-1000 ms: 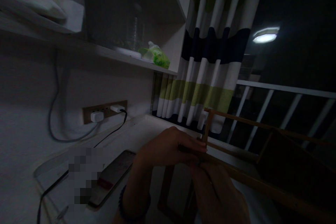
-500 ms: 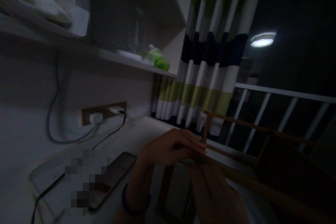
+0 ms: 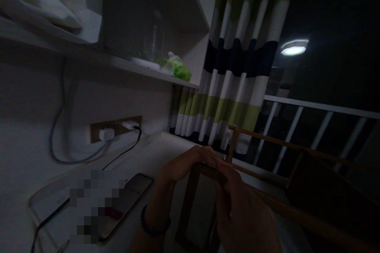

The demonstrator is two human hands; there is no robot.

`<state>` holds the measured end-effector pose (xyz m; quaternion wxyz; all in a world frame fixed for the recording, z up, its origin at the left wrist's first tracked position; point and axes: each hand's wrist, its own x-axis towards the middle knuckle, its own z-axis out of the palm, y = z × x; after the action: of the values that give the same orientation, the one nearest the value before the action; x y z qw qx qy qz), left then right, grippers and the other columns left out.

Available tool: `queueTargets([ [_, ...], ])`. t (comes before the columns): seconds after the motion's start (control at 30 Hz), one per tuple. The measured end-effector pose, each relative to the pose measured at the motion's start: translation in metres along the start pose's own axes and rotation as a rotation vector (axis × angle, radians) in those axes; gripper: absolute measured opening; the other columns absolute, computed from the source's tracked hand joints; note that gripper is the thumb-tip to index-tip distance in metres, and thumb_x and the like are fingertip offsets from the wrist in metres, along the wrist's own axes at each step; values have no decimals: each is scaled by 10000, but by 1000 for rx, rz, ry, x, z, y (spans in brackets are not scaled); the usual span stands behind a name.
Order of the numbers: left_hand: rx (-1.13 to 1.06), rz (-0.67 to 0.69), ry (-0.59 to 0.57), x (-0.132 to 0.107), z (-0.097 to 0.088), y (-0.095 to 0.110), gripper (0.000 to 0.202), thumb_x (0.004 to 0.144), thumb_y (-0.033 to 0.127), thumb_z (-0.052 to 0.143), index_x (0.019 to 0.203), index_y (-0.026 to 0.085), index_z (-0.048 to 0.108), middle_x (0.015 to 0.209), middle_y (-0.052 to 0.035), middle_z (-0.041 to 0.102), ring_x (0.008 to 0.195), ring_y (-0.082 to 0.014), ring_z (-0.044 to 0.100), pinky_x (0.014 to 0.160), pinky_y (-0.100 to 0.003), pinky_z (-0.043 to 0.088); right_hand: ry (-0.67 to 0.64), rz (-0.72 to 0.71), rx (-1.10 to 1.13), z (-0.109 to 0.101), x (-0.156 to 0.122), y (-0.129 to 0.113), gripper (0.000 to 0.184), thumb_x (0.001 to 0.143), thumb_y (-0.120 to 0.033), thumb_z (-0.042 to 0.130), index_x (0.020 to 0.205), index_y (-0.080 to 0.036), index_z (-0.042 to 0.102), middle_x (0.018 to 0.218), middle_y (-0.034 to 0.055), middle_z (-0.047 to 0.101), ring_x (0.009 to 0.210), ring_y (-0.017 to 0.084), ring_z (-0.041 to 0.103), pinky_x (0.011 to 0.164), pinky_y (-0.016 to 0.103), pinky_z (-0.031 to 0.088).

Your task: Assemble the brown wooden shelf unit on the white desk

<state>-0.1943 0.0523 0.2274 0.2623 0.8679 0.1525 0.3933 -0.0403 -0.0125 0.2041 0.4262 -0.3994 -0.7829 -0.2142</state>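
Observation:
A brown wooden frame [image 3: 282, 205] with rails, an upright post and a dark side panel stands in front of me on the right. My left hand [image 3: 190, 162], a dark beaded bracelet on its wrist, arches over the frame's near corner with its fingers bent down onto the wood. Beside it, my right hand [image 3: 246, 209] has thumb and forefinger pinched together at that same corner, meeting the left fingertips. What lies between those fingers is too dark and covered to make out. A wooden leg section [image 3: 188, 205] shows beneath the hands.
A phone [image 3: 130, 201] lies on the white desk [image 3: 151, 150] to the left, by a blurred-out patch. Plugs and cables run from a wall socket strip [image 3: 115, 128]. Overhead is a shelf [image 3: 124, 63] with a green packet [image 3: 179, 67]. A striped curtain [image 3: 230, 87] hangs behind.
My right hand has risen and turned, its fingers going from lying along the wood to a pinch at the corner. The left hand stays nearly in place, uncovering more of the frame below it.

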Motion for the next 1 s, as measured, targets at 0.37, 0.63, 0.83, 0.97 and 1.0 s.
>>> queueTargets([
  [0.37,2,-14,-54,2,-2,3,449,846,395,309,979,129,645,881,-105,663,863,-194,541,811,-318,378,-24,66,188,-8,5,6,305,773,-135,365,1048,-191,484,520,-53,543,359,87,493,356,174,384],
  [0.63,-75,12,-10,0,-1,-3,341,835,302,374,907,153,672,985,-90,658,915,-188,549,833,-313,377,17,73,194,-9,-1,11,236,813,-201,389,986,-196,550,683,-24,643,338,67,474,356,184,399],
  [0.83,-39,27,-61,2,-2,0,426,865,358,291,983,151,644,1048,-94,633,956,-191,559,877,-319,345,125,-26,127,-16,-7,22,212,814,-217,419,942,-186,585,775,-4,668,414,72,547,391,183,445],
  [0.97,-18,9,-59,1,-2,1,423,862,353,298,993,137,638,1069,-109,620,970,-191,553,883,-319,341,159,-69,49,-20,-14,28,204,819,-201,411,927,-178,583,761,4,672,408,77,546,388,191,440],
  [1.0,-23,8,-58,1,-2,1,403,859,339,312,992,144,638,1070,-104,620,974,-190,551,886,-319,339,163,-62,26,-20,-16,30,203,821,-197,410,925,-180,583,751,2,671,429,83,558,403,195,443],
])
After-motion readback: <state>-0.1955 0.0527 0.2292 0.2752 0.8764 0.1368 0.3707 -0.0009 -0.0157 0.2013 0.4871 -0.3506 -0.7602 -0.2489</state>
